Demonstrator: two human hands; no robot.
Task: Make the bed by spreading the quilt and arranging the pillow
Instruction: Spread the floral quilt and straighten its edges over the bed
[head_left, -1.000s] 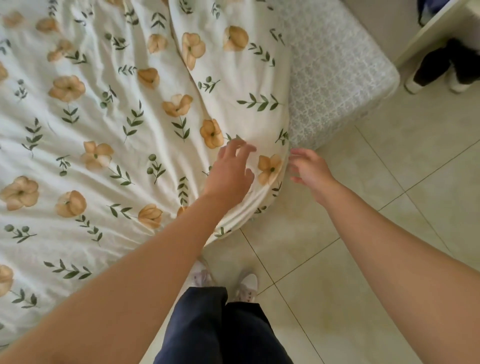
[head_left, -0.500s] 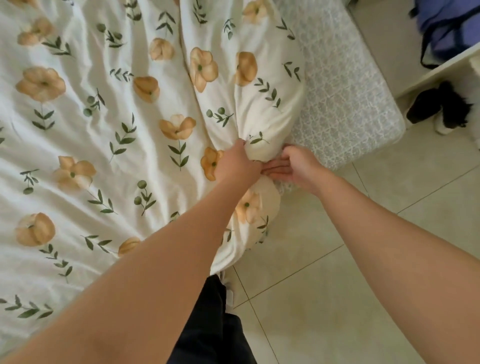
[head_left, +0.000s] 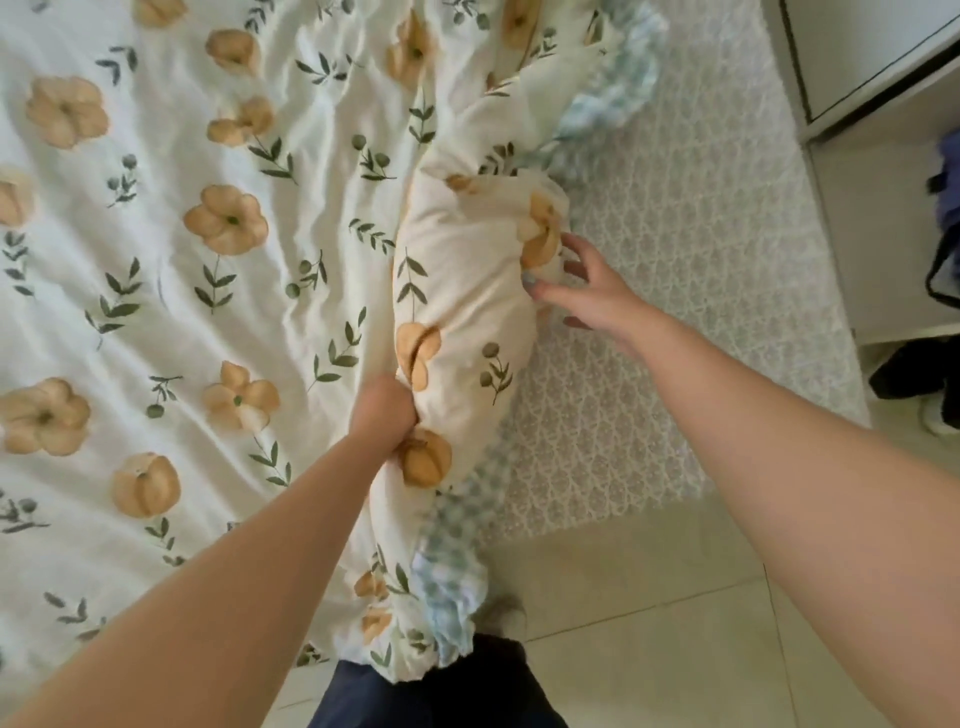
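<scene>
Beside the bare strip of the mattress (head_left: 685, 291), one quilt (head_left: 467, 291) lies bunched in a roll that overhangs the near edge. Left hand (head_left: 382, 413) grips a fold, fingers curled tight. Right hand (head_left: 592, 296) touches the roll, fingers spread. Judged soft, light and bulky: grasp the hem. No pillow is visible.

L hand (head_left: 382, 410) fingers buried in quilt (head_left: 467, 312) fold; quilt cropped left.
</scene>
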